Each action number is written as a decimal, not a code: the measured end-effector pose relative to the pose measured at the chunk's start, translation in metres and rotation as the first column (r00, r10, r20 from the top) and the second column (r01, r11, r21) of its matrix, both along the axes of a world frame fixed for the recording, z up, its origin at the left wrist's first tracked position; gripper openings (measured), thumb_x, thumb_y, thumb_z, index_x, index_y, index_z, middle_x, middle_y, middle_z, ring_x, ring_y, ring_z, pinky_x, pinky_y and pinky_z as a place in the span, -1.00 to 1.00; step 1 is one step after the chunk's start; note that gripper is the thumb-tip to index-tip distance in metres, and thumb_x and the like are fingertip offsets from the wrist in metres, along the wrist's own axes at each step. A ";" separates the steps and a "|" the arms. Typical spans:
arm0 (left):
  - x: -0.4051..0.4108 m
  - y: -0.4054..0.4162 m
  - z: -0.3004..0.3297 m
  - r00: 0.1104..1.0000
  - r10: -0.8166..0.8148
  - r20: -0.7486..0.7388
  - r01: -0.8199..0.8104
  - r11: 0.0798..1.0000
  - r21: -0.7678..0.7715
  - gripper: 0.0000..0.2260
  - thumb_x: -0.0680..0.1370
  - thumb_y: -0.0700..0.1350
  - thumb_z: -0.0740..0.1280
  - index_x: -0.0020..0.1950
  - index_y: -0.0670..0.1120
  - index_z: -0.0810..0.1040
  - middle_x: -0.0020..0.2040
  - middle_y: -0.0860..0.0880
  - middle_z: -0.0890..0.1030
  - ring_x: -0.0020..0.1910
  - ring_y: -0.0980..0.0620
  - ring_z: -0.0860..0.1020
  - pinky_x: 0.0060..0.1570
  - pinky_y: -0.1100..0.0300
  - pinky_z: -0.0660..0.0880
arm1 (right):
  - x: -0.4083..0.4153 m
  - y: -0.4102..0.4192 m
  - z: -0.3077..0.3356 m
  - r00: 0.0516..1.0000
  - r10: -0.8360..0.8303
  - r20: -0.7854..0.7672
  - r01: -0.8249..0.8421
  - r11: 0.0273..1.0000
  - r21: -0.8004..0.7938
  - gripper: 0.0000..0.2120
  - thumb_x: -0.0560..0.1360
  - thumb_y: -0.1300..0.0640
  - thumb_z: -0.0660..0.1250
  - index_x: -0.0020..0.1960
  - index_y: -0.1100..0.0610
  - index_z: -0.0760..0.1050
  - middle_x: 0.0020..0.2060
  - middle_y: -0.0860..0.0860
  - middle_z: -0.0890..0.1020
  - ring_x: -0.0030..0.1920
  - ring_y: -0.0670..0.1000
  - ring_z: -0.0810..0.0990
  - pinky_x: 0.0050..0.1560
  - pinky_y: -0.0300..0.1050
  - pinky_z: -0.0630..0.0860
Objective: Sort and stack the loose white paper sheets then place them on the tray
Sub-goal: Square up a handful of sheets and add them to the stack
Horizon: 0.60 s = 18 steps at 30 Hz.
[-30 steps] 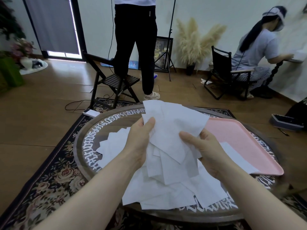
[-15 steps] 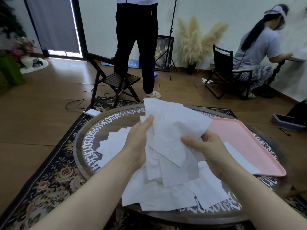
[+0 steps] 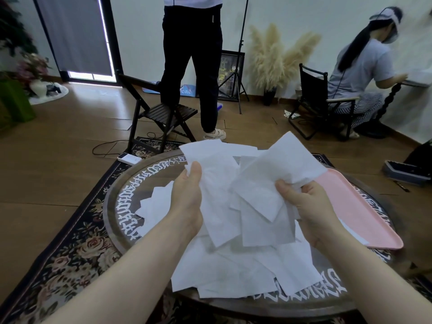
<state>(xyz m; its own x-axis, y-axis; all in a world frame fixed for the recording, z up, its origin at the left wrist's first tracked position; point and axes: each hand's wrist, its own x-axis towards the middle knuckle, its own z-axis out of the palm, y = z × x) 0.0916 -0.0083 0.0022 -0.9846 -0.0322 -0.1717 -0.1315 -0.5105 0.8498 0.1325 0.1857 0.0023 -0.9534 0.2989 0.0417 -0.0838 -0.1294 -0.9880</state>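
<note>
Two uneven bunches of white paper sheets point(image 3: 217, 183) are held above a round table point(image 3: 121, 206), one in each hand. The left hand point(image 3: 187, 199) is closed on its bunch, the thumb pressed against the near face and the other fingers hidden behind the paper; the right hand point(image 3: 304, 202) is curled round the crumpled lower corner of the second bunch, thumb on top. More loose sheets point(image 3: 245, 272) are spread beneath both hands, from the table's centre toward 6 o'clock, a few poking out at 9 o'clock. The pink tray point(image 3: 364, 211) is found at about 3 o'clock from the right hand, just beside it, with its long axis run from 12 toward 5 o'clock along the table's right side; one sheet is seen lapping over its near rim. The right hand is judged the nearer to the tray, so a short sideways carry toward 3 o'clock would be called for once the bunches are squared together, which is not yet done. The tabletop is dark and glossy, ringed with white lettering, and is set on a floral rug point(image 3: 70, 253) over a wooden floor. At 12 o'clock a folding chair point(image 3: 161, 113) and a standing person's legs point(image 3: 191, 66) are seen; at 2 o'clock a seated person point(image 3: 360, 73) is turned toward the wall, with pampas grass point(image 3: 275, 54) between.
</note>
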 end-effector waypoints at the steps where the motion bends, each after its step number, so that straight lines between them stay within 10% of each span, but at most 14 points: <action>1: -0.001 -0.001 0.000 1.000 0.023 0.005 -0.023 1.000 -0.011 -0.80 0.68 -0.05 0.18 0.04 -0.04 0.57 -0.01 -0.01 0.69 0.06 -0.03 0.65 0.15 -0.01 0.55 | 0.000 0.002 0.002 1.000 0.001 -0.024 -0.001 0.999 -0.039 -0.82 0.52 0.27 0.35 0.11 0.20 0.59 0.05 0.12 0.71 0.06 0.10 0.68 0.12 0.01 0.58; 10: 0.001 0.005 -0.010 0.967 -0.165 0.192 0.196 0.968 -0.155 -0.78 0.66 -0.03 0.23 0.13 -0.10 0.60 0.05 -0.08 0.67 0.09 -0.12 0.62 0.20 -0.06 0.52 | 0.009 -0.003 0.012 0.904 0.409 -0.125 -0.422 0.901 -0.100 -0.79 0.38 0.20 0.42 0.00 0.16 0.69 -0.03 0.13 0.72 -0.03 0.08 0.72 -0.12 -0.14 0.63; 18: 0.003 0.005 -0.001 0.968 -0.248 0.048 0.244 0.967 0.073 -0.44 0.58 0.29 0.12 0.23 -0.11 0.61 0.13 -0.12 0.68 0.13 -0.12 0.65 0.15 -0.03 0.54 | 0.007 -0.015 -0.001 0.939 0.342 0.042 -0.337 0.937 -0.094 -0.72 0.35 0.24 0.38 0.05 0.23 0.60 -0.06 0.13 0.73 -0.11 0.07 0.73 -0.17 -0.16 0.64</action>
<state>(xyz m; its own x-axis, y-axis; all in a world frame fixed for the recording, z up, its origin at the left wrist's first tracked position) 0.0944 -0.0030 0.0017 -0.9495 0.2228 -0.2210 -0.3068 -0.5108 0.8031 0.1395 0.1703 0.0017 -0.9987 -0.0425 -0.0266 0.0354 -0.2236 -0.9740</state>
